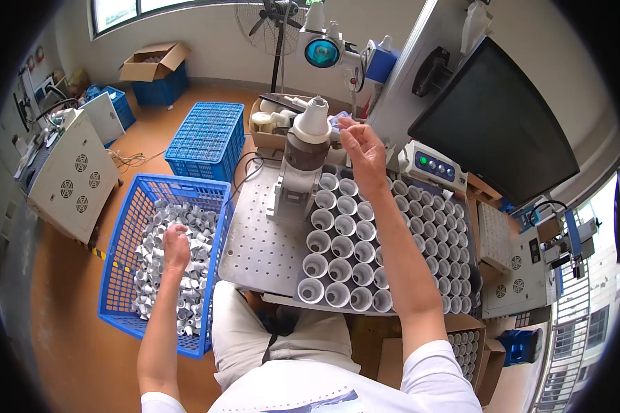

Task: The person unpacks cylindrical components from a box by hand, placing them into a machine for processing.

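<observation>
Digging into the blue crate (119, 248), the left hand (176, 249) hides its fingers among white fittings (194, 286), grip unclear. The right hand (362, 153) hovers beside the jig-mounted fitting (312, 120), fingertips drawn close.

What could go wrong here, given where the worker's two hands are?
The left hand reaches into the blue basket of loose white fittings; one might slip and fall. The right hand is raised by the fixture, so its forearm crosses above the upright fittings and could knock some over.
</observation>
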### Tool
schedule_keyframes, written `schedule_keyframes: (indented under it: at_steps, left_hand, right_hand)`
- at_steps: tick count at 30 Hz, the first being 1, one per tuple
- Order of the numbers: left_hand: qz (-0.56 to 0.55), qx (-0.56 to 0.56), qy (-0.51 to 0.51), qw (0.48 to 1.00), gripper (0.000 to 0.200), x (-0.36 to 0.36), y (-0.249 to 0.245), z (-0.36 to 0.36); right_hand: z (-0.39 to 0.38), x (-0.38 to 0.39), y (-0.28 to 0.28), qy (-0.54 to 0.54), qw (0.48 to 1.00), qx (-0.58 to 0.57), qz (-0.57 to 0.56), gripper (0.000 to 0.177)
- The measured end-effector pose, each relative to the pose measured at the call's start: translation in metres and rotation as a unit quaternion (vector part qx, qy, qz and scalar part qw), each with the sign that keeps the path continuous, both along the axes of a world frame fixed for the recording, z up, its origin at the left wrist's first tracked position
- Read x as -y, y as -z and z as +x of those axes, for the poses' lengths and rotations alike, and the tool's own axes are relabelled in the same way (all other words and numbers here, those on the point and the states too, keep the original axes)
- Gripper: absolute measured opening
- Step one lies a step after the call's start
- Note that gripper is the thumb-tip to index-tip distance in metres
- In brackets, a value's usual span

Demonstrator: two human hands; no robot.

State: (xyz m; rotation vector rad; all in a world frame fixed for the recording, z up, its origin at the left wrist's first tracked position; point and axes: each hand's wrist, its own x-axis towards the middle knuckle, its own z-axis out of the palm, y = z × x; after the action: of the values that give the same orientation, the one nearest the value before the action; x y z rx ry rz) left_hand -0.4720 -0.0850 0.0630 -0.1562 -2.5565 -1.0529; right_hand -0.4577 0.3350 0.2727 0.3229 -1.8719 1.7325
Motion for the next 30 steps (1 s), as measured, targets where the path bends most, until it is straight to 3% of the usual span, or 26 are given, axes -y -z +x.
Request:
schedule_keyframes:
  at_steps: [1,4,7,8,12,18,19,26,30]
  left_hand:
    - [-0.057,0.018,0.031,0.998,0.021,-0.022,-0.009,0.015]
    - [-0.005,0.024,0.077,0.997,0.019,-0.072,0.014,0.024]
    - [-0.177,-0.016,0.094,0.979,0.017,-0.105,0.04,0.031]
    - [-0.184,-0.005,0.092,0.979,0.016,-0.109,0.041,0.032]
    - [-0.213,0.014,0.103,0.971,0.013,-0.111,0.036,0.035]
    - [-0.178,0.052,0.088,0.979,0.014,-0.114,0.027,0.037]
    - [-0.18,0.064,0.091,0.977,0.014,-0.114,0.022,0.039]
    - [-0.213,0.069,0.082,0.971,0.017,-0.118,0.018,0.038]
    - [-0.22,0.092,0.08,0.968,0.018,-0.123,-0.002,0.046]
  right_hand:
    - [0.005,-0.008,0.005,0.026,1.0,0.008,-0.009,0.017]
    - [0.013,-0.042,0.028,0.086,0.995,0.044,-0.004,0.018]
    - [0.016,-0.075,0.054,0.182,0.975,0.107,0.075,0.016]
    - [0.017,-0.085,0.061,0.21,0.962,0.137,0.105,0.016]
    - [0.02,-0.107,0.074,0.257,0.874,0.278,0.305,0.041]
    - [-0.002,-0.109,0.086,0.239,0.762,0.349,0.49,0.054]
    - [-0.003,-0.105,0.079,0.22,0.764,0.395,0.461,0.056]
    - [-0.007,-0.103,0.068,0.214,0.738,0.397,0.502,0.047]
    - [0.005,-0.123,0.075,0.304,0.817,0.304,0.385,0.048]
